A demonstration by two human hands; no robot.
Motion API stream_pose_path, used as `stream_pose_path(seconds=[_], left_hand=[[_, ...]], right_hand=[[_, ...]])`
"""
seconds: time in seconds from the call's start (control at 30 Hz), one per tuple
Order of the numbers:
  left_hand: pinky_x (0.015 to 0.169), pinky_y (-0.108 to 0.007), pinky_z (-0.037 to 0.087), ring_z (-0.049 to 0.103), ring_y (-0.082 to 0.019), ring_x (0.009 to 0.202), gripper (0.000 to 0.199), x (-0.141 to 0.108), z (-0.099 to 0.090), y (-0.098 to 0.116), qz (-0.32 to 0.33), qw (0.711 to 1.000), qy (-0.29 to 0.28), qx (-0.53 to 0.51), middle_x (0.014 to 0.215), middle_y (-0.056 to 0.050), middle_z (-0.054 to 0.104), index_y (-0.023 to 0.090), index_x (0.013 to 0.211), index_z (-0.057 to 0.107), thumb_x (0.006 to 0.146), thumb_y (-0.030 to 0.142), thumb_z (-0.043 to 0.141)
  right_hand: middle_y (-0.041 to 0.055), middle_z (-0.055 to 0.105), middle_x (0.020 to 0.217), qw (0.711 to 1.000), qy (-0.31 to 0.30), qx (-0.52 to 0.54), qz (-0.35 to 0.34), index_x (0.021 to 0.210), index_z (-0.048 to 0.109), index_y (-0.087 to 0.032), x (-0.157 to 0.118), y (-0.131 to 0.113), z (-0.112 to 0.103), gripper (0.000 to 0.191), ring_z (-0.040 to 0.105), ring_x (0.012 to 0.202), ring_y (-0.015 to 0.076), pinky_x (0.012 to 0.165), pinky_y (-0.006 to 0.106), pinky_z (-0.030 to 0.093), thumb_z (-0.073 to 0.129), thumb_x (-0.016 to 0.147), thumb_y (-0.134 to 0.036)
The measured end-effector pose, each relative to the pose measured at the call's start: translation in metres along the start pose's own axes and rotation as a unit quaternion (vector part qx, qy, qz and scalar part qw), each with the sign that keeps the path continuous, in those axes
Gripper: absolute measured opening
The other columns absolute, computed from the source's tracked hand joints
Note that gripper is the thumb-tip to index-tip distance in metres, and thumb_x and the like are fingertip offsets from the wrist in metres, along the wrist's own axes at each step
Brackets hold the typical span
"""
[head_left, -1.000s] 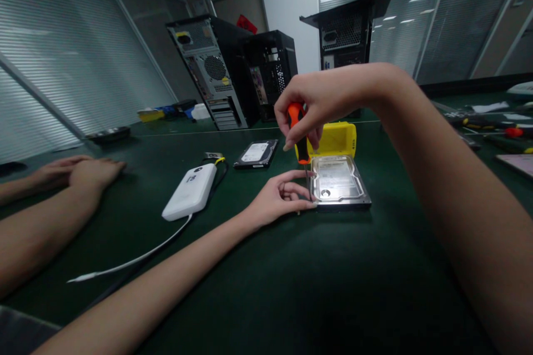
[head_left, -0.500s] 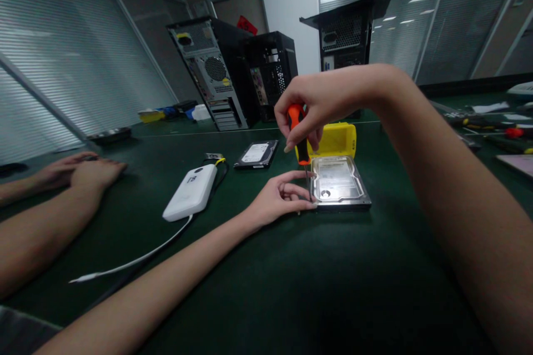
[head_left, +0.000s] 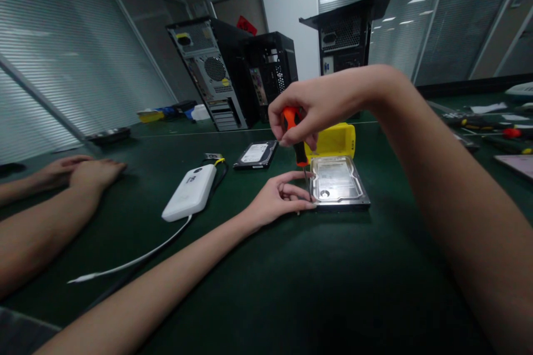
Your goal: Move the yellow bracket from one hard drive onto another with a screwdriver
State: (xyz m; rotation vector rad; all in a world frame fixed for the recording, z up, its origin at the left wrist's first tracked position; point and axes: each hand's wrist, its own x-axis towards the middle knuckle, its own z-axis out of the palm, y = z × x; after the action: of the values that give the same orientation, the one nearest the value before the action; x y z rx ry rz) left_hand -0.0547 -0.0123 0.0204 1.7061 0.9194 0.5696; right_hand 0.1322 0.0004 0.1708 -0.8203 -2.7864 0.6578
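My right hand (head_left: 302,116) is wrapped round the orange and black handle of a screwdriver (head_left: 300,153). The tool leans slightly, its thin shaft pointing down at the left edge of a silver hard drive (head_left: 335,180), where the tip is hidden by my fingers. My left hand (head_left: 281,197) touches that same edge, thumb at the near corner and index finger farther up, holding the drive on the dark green table (head_left: 266,277). Directly behind the drive stands an open yellow case (head_left: 333,141).
A second hard drive (head_left: 255,155) and a white power bank (head_left: 190,192) with a cable lie left of centre. Another person's hands (head_left: 89,172) rest at the far left. Computer towers (head_left: 216,69) stand behind; tools (head_left: 483,123) lie at the right.
The screwdriver's handle has tilted a little to the left together with my right hand. My left hand and the silver drive have kept their places.
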Motion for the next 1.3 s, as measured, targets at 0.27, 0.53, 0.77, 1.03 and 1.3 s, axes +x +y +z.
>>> stream_pose_path(seconds=[0.27,0.53,0.77,1.03,1.3], left_hand=[[0.064,-0.024,0.046,0.059,-0.009,0.065,0.069,0.0003,0.0002,-0.0005,0.007,1.000,-0.003,0.001,0.087,-0.007,0.068,0.014,0.128,0.043,0.067,0.024,0.073],[0.063,-0.025,0.047,0.060,-0.011,0.068,0.070,-0.0007,0.0008,0.0017,0.003,1.000,-0.001,-0.002,0.086,-0.007,0.068,0.014,0.128,0.043,0.066,0.024,0.074],[0.063,-0.025,0.046,0.059,-0.011,0.067,0.069,-0.0001,0.0006,0.0006,0.005,1.000,-0.004,0.002,0.088,-0.007,0.068,0.013,0.128,0.043,0.067,0.023,0.073],[0.064,-0.025,0.046,0.058,-0.011,0.068,0.067,-0.0005,0.0016,0.0005,0.012,1.000,-0.003,0.012,0.089,-0.006,0.067,0.015,0.128,0.043,0.069,0.025,0.072],[0.060,-0.024,0.044,0.056,-0.010,0.064,0.069,-0.0003,0.0018,0.0006,0.014,1.000,-0.008,0.022,0.090,-0.007,0.065,0.014,0.129,0.042,0.068,0.028,0.071]], right_hand=[[0.0004,0.064,0.092,0.999,0.001,0.029,0.028,0.099,0.060,-0.018,-0.0007,-0.0022,0.0004,0.020,0.063,0.079,0.0100,0.062,0.017,0.047,0.060,0.080,-0.025],[0.0004,0.066,0.087,1.000,0.004,0.023,-0.002,0.097,0.060,-0.017,0.0027,0.0011,0.0010,0.019,0.063,0.072,0.0087,0.061,0.017,0.047,0.060,0.081,-0.028],[0.0007,0.066,0.089,1.000,0.008,0.019,0.016,0.100,0.060,-0.017,0.0032,-0.0024,0.0021,0.022,0.063,0.074,0.0090,0.062,0.017,0.047,0.061,0.081,-0.028],[-0.0028,0.063,0.086,1.000,0.007,0.012,0.013,0.098,0.059,-0.018,0.0048,-0.0038,0.0029,0.023,0.063,0.076,0.0080,0.062,0.014,0.044,0.061,0.079,-0.030],[-0.0020,0.062,0.087,1.000,-0.006,-0.002,-0.024,0.094,0.059,-0.017,0.0066,-0.0011,0.0016,0.023,0.062,0.078,0.0102,0.065,0.017,0.044,0.060,0.080,-0.035]])
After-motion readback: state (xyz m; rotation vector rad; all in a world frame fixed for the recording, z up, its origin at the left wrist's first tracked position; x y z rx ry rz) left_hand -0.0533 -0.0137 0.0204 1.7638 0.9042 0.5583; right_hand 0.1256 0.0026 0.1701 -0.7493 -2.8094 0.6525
